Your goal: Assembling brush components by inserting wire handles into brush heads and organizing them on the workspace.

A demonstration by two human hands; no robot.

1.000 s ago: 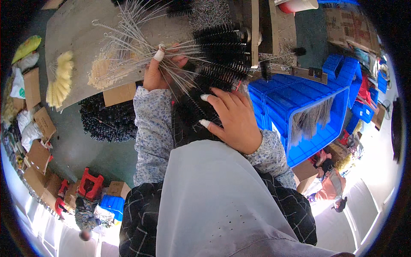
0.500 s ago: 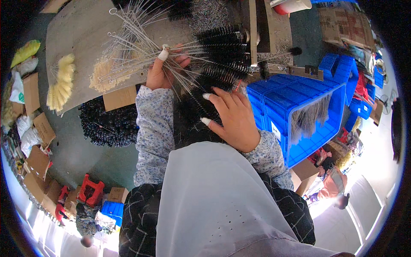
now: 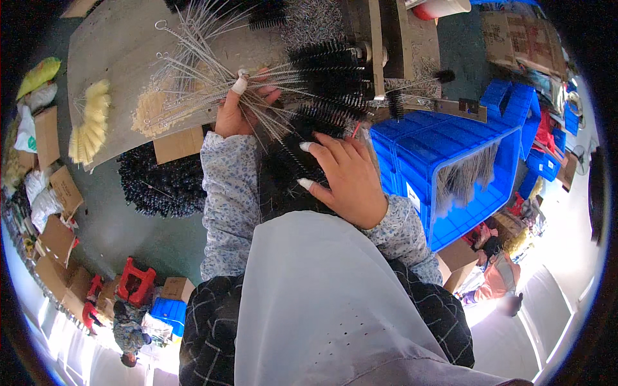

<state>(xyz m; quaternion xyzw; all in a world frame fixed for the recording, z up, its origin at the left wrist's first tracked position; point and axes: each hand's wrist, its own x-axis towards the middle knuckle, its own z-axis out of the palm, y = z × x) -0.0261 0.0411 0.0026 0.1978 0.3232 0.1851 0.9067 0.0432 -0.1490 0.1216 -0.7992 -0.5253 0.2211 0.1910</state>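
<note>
My left hand (image 3: 237, 114) is wrapped round a fanned bunch of twisted-wire brushes (image 3: 328, 72). Their looped wire ends spread to the left and their black bristle heads point right. White tape covers a fingertip of that hand. Just below the bristles, my right hand (image 3: 351, 180) has its fingers spread, with white covers on two tips. It is beside the lower brush heads; whether it touches one I cannot tell. More black bristles lie partly hidden under both hands.
A yellow brush bundle (image 3: 90, 125) lies on the worktable (image 3: 116, 58) at left. Blue crates (image 3: 444, 132) stand at right, one holding grey wire pieces. A metal bar fixture (image 3: 378, 51) rises behind the brushes. Below the table edge sits a black brush pile (image 3: 158, 183).
My left hand and the brush bunch have shifted slightly left. My right hand has moved a little left and stays spread.
</note>
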